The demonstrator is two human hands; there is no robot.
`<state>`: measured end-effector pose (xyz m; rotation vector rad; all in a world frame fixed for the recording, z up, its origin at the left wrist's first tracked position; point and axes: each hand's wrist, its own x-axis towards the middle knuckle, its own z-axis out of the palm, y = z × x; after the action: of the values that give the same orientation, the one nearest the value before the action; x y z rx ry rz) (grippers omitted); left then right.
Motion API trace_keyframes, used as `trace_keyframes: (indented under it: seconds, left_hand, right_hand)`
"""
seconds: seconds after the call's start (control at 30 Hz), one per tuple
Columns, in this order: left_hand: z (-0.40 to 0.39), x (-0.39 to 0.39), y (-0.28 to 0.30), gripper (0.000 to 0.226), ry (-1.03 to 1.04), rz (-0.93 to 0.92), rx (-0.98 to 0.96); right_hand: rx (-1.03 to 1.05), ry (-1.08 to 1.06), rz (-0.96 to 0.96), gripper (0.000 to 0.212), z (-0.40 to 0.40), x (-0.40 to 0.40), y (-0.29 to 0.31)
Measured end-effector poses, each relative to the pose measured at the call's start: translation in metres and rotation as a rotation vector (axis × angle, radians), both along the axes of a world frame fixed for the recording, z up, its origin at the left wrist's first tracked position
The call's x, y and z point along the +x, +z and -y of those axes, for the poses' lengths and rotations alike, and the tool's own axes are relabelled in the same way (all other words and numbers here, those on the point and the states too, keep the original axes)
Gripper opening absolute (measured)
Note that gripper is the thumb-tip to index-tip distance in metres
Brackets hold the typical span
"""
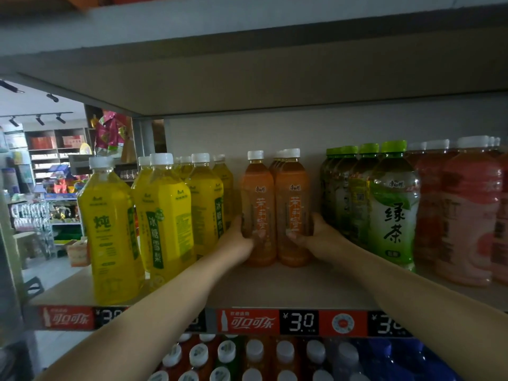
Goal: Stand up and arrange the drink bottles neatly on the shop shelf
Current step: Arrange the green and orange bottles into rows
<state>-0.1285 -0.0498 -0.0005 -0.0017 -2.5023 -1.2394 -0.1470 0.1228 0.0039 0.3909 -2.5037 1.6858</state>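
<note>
Bare shelf [288, 287] board is seen in front of two upright orange bottles, set back from the front edge. The left orange bottle [258, 210] is gripped low by the left hand [237, 239]; the right orange bottle [292, 210] by the right hand [316, 235], fingers curled round each. Yellow bottles [165, 213] and green bottles [384, 204] flank them.

One head-worn view (wide-angle) faces the shelf [275, 287] close up, level with its bottles.

Bare forearms, apparently sleeveless; unadorned hands [239, 237].
</note>
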Motion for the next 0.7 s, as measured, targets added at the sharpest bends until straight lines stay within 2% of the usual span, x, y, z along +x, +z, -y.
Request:
trace_keyframes:
  seconds: [0.33, 0.7]
  left_hand:
    - [0.0019, 0.0006, -0.0021, 0.073, -0.019, 0.021, 0.021]
    - [-0.0011, -0.0009, -0.0026, 0.071, 0.01, 0.03, -0.017]
  right_hand:
    - [-0.047, -0.026, -0.038, 0.066, -0.0021, 0.0012, -0.0019]
    - [0.017, -0.063, -0.085, 0.065, -0.0009, 0.0001, -0.0038]
